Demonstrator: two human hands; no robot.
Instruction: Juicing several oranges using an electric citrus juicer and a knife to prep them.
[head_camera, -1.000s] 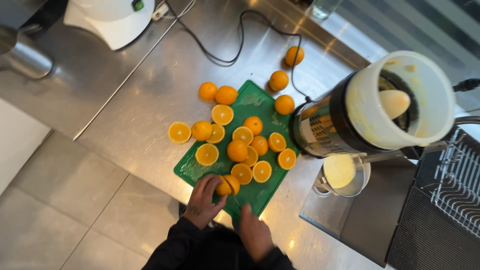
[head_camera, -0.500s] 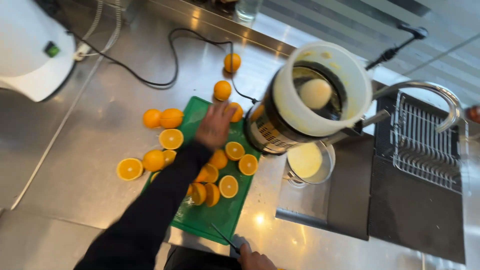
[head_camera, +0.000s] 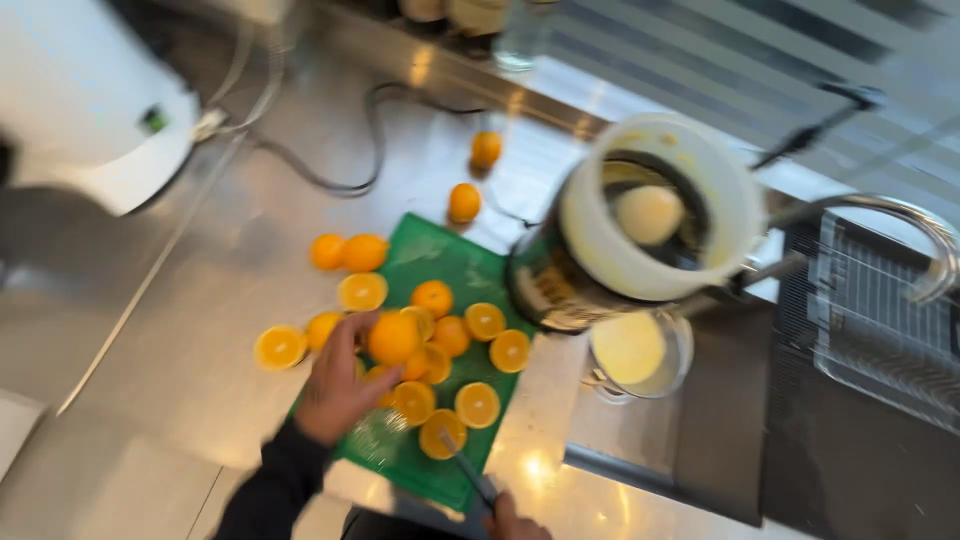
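- The left hand (head_camera: 338, 385) is closed around a whole orange (head_camera: 393, 338), fingers curled under it, holding it just above the green cutting board (head_camera: 440, 262)
- The right hand (head_camera: 512, 520) shows only at the bottom edge, gripping a knife (head_camera: 466, 470) whose blade lies over the near end of the board
- Orange halves (head_camera: 478, 404) lie cut face up across the board, close together, beside the held fruit
- More whole oranges (head_camera: 364, 252) and one half (head_camera: 279, 347) sit on the steel counter (head_camera: 180, 330) left of the board; two others (head_camera: 463, 202) lie beyond it, near a black cable (head_camera: 340, 185)
- A citrus juicer (head_camera: 640, 225) with a white bowl stands just right of the board, a cup of juice (head_camera: 632, 352) below its spout
- A white appliance (head_camera: 85, 100) stands far left
- The view is motion-blurred
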